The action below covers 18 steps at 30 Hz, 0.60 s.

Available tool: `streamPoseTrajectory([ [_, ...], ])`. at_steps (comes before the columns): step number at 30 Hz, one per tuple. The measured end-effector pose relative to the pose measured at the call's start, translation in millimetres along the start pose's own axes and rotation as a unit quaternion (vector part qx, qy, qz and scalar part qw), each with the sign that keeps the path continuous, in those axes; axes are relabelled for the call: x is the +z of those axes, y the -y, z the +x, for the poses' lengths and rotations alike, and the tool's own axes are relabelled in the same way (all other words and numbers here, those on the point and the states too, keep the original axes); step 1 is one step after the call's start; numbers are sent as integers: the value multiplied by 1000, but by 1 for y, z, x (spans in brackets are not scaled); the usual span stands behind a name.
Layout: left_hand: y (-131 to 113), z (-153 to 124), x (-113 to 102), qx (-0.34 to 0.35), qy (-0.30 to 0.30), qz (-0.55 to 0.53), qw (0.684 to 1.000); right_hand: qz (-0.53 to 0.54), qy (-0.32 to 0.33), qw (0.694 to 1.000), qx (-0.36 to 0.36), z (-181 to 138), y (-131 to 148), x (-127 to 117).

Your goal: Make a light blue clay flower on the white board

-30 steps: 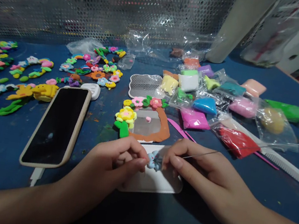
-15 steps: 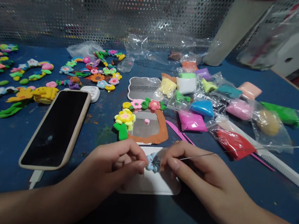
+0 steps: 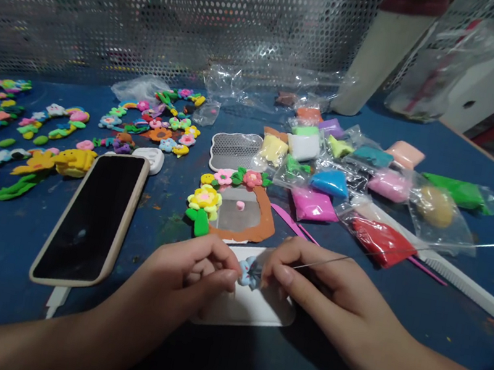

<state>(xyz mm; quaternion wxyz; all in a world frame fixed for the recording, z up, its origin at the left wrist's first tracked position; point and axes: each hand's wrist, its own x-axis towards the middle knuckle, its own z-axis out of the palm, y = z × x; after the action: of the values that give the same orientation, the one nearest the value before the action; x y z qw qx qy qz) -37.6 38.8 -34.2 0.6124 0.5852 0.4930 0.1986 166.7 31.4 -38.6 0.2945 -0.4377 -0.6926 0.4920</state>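
A light blue clay flower (image 3: 251,272) is between my hands, above a white rectangular board (image 3: 250,310). My left hand (image 3: 194,280) pinches the flower's left edge with thumb and forefinger. In my right hand (image 3: 315,289) a long thin metal wire (image 3: 405,251) is pinched, its tip hidden by the fingers near the flower's right side. Just beyond the board lies a small mirror frame (image 3: 264,222) edged in brown clay, with a yellow clay flower (image 3: 203,202), pink flowers and green leaves along its rim. A small pink clay bit (image 3: 240,206) sits on its mirror.
A phone (image 3: 94,217) with a cable lies at left, beside a white earbud case (image 3: 152,159) and several clay-decorated pieces (image 3: 40,158). Bagged clay, such as a magenta pack (image 3: 314,205), a white comb (image 3: 470,286) and a pink tool (image 3: 288,220) lie right. A tumbler (image 3: 385,50) stands behind.
The camera view has tilted slightly up, so the tumbler's lid shows more. Both hands keep their pinch at the blue flower, with hardly any movement.
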Motion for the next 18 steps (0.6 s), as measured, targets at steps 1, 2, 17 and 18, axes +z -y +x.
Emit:
streamPoseTrajectory([
  [1,-1,0,0,-4,-1,-4,1000,-1,-3,1000,-8,-1,0,-1],
  [2,-2,0,0,-8,-2,-9,1000,-4,-12,1000,-19,-1,1,-2],
  [17,-32,-5,16,-81,56,-100,990,-169,-78,947,-262,-10,10,-2],
  [18,-31,-6,16,-82,62,-93,990,-180,-87,943,-264,-11,12,-3],
])
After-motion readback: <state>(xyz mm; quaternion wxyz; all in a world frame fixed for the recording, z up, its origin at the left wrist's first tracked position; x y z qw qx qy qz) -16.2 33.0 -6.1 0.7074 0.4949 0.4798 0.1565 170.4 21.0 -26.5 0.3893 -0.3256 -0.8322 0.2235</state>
